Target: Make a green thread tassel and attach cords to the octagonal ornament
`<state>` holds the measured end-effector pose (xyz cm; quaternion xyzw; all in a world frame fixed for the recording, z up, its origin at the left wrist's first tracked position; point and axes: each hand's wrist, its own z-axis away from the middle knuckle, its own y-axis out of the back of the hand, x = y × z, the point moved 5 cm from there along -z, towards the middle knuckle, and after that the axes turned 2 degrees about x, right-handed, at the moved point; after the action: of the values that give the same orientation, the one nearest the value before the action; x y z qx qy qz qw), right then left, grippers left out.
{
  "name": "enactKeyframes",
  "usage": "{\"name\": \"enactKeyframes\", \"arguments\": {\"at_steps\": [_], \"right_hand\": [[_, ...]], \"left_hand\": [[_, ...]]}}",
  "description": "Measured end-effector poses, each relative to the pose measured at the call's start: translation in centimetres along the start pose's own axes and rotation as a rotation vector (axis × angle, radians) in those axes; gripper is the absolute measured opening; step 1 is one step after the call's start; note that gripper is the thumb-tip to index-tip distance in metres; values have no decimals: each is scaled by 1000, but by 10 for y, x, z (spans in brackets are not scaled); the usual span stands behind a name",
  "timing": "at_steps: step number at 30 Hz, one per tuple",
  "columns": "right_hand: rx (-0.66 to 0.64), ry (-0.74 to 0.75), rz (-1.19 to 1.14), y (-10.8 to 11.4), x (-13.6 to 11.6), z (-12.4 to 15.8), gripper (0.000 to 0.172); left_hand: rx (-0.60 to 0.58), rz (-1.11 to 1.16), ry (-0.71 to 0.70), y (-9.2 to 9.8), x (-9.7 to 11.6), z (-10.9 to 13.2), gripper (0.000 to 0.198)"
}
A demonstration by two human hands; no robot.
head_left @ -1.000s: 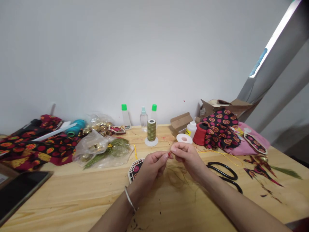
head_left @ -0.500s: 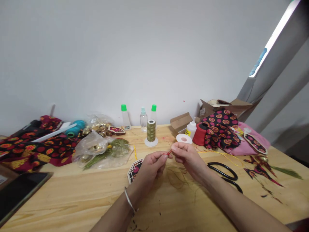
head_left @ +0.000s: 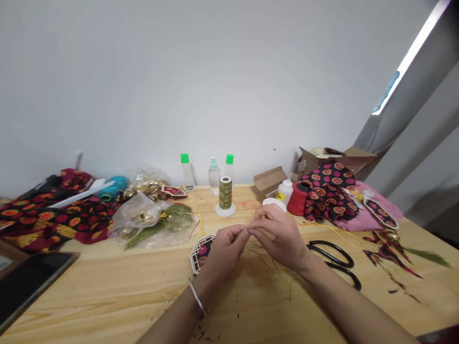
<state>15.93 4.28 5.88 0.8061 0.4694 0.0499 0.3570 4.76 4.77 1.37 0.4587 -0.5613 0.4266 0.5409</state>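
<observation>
My left hand (head_left: 224,248) and my right hand (head_left: 279,236) meet fingertip to fingertip above the wooden table (head_left: 107,296). Both pinch something small between them; it is hidden by the fingers now. Thin olive threads (head_left: 267,263) trail loosely on the table under my right hand. A patterned octagonal piece (head_left: 201,251) lies just left of my left hand. A silver bangle (head_left: 196,298) sits on my left wrist.
Black scissors (head_left: 335,260) lie right of my hands. Behind them stand an olive thread spool (head_left: 225,193), a red spool (head_left: 297,199), a glue bottle (head_left: 285,189), a white tape roll (head_left: 274,203) and small bottles (head_left: 214,174). Patterned fabric (head_left: 46,217), a plastic bag (head_left: 143,220) and a tablet (head_left: 25,282) are at left.
My right hand has rolled over and lowered, its fingers now covering the small red piece that showed between the fingertips earlier. My left hand has barely moved.
</observation>
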Motion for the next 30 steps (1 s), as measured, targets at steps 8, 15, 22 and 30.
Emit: {"name": "enactKeyframes", "arguments": {"at_steps": [8, 15, 22, 30], "right_hand": [[66, 70, -21, 5, 1, 2, 14], [79, 113, -32, 6, 3, 2, 14], [47, 77, 62, 1, 4, 8, 15], [-4, 187, 77, 2, -4, 8, 14]], "left_hand": [[-42, 399, 167, -6, -6, 1, 25], [-119, 573, 202, -8, -5, 2, 27], [-179, 715, 299, -10, -9, 6, 24], [-207, 689, 276, -10, -9, 5, 24]]}}
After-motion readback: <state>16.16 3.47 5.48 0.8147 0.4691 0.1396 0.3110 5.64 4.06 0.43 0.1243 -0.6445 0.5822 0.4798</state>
